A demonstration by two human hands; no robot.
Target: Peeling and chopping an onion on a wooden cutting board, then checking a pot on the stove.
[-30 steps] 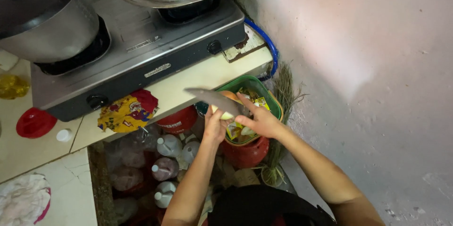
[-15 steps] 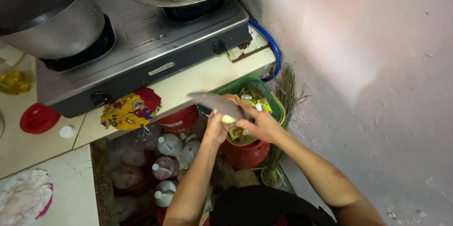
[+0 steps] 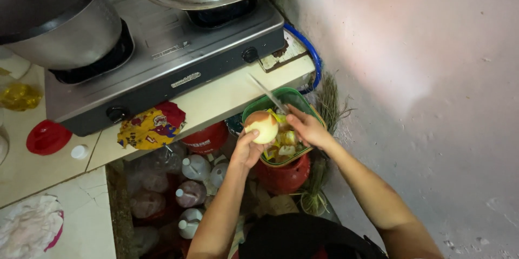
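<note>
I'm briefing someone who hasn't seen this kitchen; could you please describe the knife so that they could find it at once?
Start at the steel gas stove on the counter, then drop to the green tub of scraps below its right corner. The knife is in the right hand above that tub: the only thin, shiny blade, angled beside the round pale onion.

Knife [image 3: 267, 95] now points up and away toward the stove edge, blade seen thin and edge-on; earlier it lies broad and flat across the left hand [image 3: 248, 148]. Onion [image 3: 261, 126], before mostly hidden behind blade and fingers, now shows whole, pale and round, raised on left fingertips. Right hand [image 3: 307, 128] sits drawn back from it, over the green bin [image 3: 292, 97].
</note>
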